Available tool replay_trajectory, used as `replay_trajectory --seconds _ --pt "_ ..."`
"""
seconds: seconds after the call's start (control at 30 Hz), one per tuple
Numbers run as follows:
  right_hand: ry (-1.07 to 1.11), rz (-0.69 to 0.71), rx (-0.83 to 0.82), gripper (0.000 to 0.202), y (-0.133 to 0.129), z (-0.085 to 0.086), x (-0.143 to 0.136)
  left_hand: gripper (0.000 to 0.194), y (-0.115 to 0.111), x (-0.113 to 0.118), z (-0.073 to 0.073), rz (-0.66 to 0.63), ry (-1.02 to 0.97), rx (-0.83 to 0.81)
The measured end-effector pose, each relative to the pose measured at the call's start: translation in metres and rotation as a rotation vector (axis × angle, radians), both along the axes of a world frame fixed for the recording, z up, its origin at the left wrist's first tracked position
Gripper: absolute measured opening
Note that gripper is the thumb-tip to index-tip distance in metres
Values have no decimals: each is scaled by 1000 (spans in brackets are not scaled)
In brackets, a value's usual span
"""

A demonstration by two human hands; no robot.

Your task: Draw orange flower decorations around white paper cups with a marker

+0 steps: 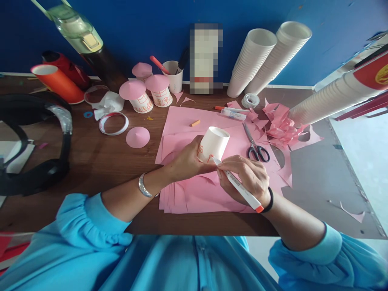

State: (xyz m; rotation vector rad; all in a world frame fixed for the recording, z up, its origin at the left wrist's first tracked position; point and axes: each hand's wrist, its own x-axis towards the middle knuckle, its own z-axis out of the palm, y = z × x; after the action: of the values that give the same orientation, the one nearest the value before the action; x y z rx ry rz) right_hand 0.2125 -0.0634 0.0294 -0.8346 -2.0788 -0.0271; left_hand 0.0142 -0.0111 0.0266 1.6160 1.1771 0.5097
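My left hand [189, 161] is wrapped round a white paper cup [216, 142], tilted with its base end up. Orange flower drawings show on the cup's side near my thumb. In my right hand [245, 178] is a white marker pen [242, 190] with an orange end, its tip touching the cup's side by an orange line. Both hands are above stacked pink paper sheets [182, 194]. Black-handled scissors [254, 147] lie on the paper to the right of the cup. A loose pink paper cone [138, 137] rests on the table to the left.
Decorated cups with pink cone tops [142, 101] stand at the back left, beside a cup of pens [174, 83]. Tall stacks of paper cups [253, 60] lean against the blue wall. Pink scraps [280, 125], a tape roll [113, 123], bottles [81, 40] and headphones [62, 141] lie around.
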Motion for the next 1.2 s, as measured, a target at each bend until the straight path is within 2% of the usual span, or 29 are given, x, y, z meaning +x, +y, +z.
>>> replay_trajectory --seconds 0.3,0.6,1.0,1.2 --pt "4 4 -9 21 0 0 0 77 0 0 0 7 25 -1" --pt "11 19 -14 16 0 0 -1 77 -1 0 -6 19 -15 14" --pt "17 51 3 16 1 2 1 79 -1 1 -3 15 -26 15" --pt "0 30 -16 19 0 0 0 77 -3 0 -2 2 39 35"
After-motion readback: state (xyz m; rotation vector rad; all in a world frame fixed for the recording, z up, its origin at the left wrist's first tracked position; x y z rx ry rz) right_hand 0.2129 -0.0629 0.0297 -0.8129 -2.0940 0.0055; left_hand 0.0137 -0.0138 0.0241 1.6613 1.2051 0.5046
